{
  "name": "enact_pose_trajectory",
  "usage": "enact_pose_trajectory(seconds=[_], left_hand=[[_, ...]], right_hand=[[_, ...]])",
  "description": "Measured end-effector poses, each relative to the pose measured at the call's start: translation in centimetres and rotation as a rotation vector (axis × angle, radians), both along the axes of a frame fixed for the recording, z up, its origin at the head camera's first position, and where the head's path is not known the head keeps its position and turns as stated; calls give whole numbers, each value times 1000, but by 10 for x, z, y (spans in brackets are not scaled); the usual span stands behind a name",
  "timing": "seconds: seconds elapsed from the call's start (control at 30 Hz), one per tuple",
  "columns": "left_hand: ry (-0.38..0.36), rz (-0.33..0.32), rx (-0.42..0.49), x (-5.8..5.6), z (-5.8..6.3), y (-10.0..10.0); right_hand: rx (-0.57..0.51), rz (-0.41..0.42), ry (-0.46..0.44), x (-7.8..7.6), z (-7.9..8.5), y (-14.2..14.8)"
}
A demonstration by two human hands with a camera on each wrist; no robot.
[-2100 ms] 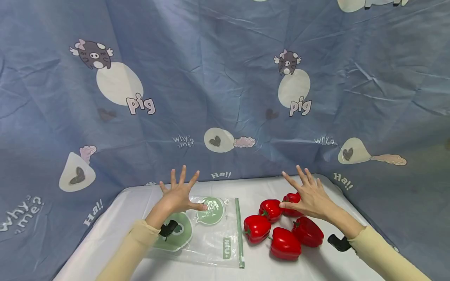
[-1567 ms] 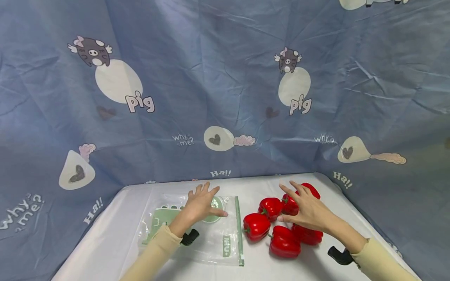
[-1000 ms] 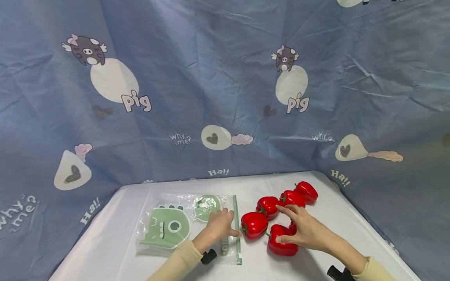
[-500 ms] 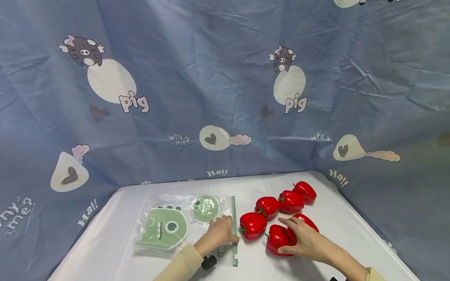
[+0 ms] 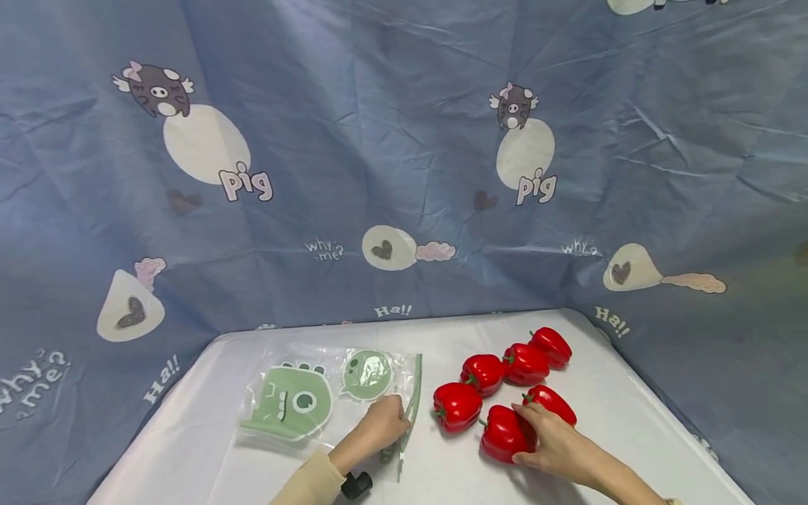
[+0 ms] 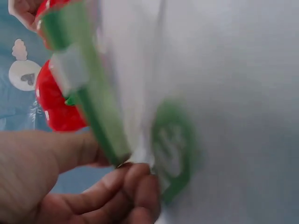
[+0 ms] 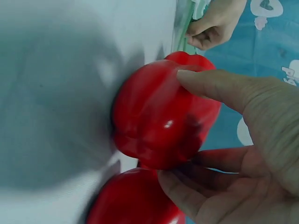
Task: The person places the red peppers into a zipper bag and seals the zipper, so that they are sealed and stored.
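A clear zip bag with green prints lies on the left half of the table. My left hand pinches its green zip edge between thumb and fingers, and that edge is lifted and bent. On the right, my right hand grips the nearest red bell pepper. In the right wrist view the thumb lies on one side of this pepper and the fingers on the other. Just behind it sits a second red bell pepper, close to my fingers.
Several more red bell peppers, among them one beside the bag and one at the far end, form a slanting row on the white table. A blue printed curtain hangs behind the table.
Both spread hands have come down from above the table. The left has moved right to the bag's zip edge and pulled it up slightly leftward; the right has closed around the nearest pepper.
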State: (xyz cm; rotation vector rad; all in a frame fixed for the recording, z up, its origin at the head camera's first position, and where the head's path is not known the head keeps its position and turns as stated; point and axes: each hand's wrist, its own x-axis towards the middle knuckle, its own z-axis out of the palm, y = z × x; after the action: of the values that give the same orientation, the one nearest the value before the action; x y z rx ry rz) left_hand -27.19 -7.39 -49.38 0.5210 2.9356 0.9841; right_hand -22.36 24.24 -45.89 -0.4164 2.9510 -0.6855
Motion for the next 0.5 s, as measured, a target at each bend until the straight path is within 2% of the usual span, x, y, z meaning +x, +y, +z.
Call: enact_pose_trajectory(seconds=[0.3, 0.5], left_hand=[[95, 31, 82, 4, -5, -12], [180, 94, 107, 6, -9, -16]], right_hand=[[-32, 11, 42, 2, -7, 4], [-53, -2, 43, 4, -11, 4]])
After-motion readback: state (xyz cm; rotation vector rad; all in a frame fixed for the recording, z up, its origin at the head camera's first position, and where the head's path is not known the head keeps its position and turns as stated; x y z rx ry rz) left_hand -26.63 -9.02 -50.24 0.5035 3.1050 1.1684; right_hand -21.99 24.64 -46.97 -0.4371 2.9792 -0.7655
